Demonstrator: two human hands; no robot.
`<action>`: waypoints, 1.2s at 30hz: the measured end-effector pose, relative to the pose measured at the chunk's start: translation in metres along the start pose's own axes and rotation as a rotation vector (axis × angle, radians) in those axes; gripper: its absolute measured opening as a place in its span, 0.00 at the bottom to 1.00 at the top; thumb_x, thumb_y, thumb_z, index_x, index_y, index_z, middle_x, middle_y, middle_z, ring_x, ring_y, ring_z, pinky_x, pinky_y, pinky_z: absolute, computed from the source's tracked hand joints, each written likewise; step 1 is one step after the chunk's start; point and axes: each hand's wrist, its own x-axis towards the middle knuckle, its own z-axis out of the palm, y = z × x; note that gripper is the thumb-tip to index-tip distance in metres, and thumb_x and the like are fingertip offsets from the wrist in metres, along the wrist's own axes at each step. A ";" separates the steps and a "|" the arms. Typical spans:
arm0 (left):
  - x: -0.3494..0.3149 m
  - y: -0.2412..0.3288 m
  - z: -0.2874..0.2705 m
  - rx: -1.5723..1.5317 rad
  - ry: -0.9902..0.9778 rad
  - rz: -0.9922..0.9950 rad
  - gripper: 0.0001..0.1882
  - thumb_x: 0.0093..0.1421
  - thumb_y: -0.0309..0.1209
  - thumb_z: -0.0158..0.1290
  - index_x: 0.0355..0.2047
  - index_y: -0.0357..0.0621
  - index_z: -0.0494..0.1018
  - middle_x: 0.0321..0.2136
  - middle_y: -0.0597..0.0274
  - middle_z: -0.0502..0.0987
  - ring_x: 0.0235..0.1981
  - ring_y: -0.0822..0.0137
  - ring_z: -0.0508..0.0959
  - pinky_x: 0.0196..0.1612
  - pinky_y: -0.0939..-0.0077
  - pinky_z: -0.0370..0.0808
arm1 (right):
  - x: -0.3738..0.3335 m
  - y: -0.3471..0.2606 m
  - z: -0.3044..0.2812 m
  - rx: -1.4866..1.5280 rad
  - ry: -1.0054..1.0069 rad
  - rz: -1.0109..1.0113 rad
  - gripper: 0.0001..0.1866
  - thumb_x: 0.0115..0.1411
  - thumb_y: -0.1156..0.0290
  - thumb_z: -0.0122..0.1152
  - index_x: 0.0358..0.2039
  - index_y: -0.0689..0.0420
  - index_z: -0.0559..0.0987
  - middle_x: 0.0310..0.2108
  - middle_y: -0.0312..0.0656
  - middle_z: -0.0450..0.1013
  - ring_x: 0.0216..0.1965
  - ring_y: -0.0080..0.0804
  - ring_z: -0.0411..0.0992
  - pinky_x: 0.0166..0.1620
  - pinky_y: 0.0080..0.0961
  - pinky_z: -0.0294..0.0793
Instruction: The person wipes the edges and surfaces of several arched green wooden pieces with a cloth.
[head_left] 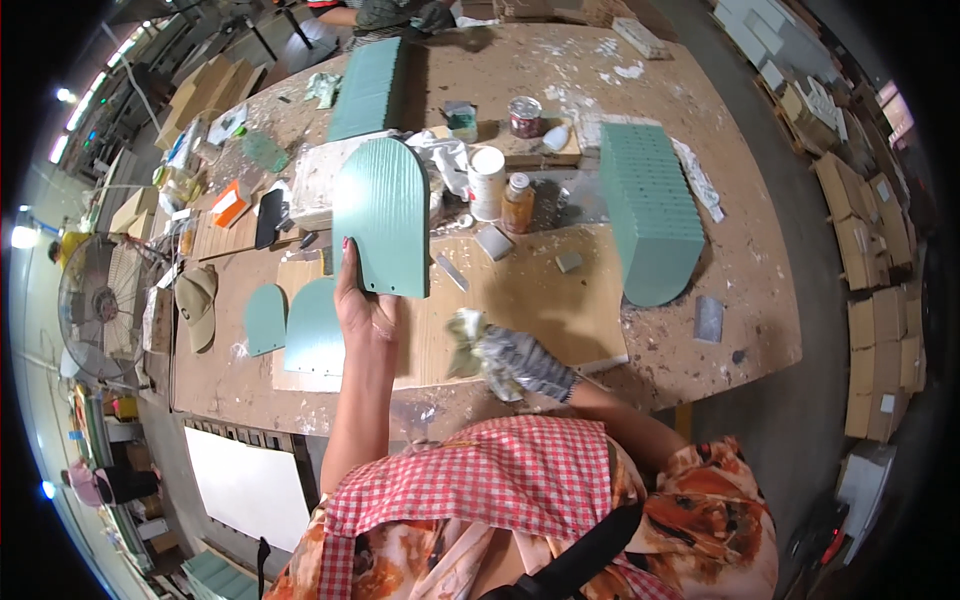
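Note:
My bare left hand (pixel 366 308) grips the lower edge of a green arch-topped board (pixel 382 215), holding it raised over the table with its rounded end away from me. Small dark holes line its straight edge. My right hand (pixel 525 362), in a grey knitted glove, is closed on a stained whitish-green rag (pixel 466 342) above a cardboard sheet (pixel 540 290). Two more green boards lie at the left, a smaller one (pixel 266 320) and a larger one (pixel 312 325). A row of similar boards (pixel 655 215) stands at the right.
Another stack of green boards (pixel 366 90) stands at the back left. Beyond the cardboard are a white tub (pixel 487 184), a brown bottle (pixel 518 204), a paint can (pixel 525 117) and sanding blocks (pixel 494 242). A phone (pixel 269 218) and cap (pixel 196 306) lie left. Another person's gloved hands (pixel 400 14) show at the far edge.

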 end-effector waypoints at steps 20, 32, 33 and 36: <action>-0.037 -0.004 0.002 0.601 -0.054 -0.484 0.11 0.59 0.28 0.46 0.39 0.33 0.68 0.34 0.57 0.75 0.33 0.67 0.77 0.40 0.75 0.75 | 0.018 -0.066 -0.046 0.569 0.602 -0.064 0.18 0.65 0.60 0.45 0.50 0.55 0.71 0.43 0.38 0.72 0.44 0.28 0.69 0.50 0.25 0.69; -0.032 0.002 -0.012 0.228 0.171 -0.754 0.09 0.59 0.24 0.45 0.34 0.27 0.67 0.27 0.46 0.76 0.23 0.59 0.80 0.23 0.74 0.82 | 0.002 -0.105 -0.003 -0.088 0.533 -0.195 0.14 0.62 0.62 0.52 0.44 0.55 0.74 0.36 0.34 0.70 0.35 0.20 0.68 0.39 0.20 0.72; -0.031 0.003 -0.013 0.209 0.183 -0.775 0.08 0.59 0.24 0.45 0.34 0.27 0.67 0.27 0.47 0.76 0.22 0.59 0.80 0.22 0.74 0.82 | 0.002 -0.109 0.003 -0.031 0.509 -0.170 0.14 0.63 0.62 0.51 0.44 0.55 0.74 0.34 0.33 0.69 0.33 0.20 0.68 0.37 0.18 0.72; -0.032 0.000 -0.012 0.190 0.220 -0.770 0.08 0.59 0.24 0.44 0.34 0.28 0.66 0.25 0.48 0.76 0.21 0.59 0.80 0.21 0.74 0.82 | 0.004 -0.112 0.004 0.009 0.545 -0.087 0.14 0.64 0.62 0.49 0.44 0.56 0.74 0.32 0.32 0.69 0.29 0.18 0.68 0.32 0.16 0.72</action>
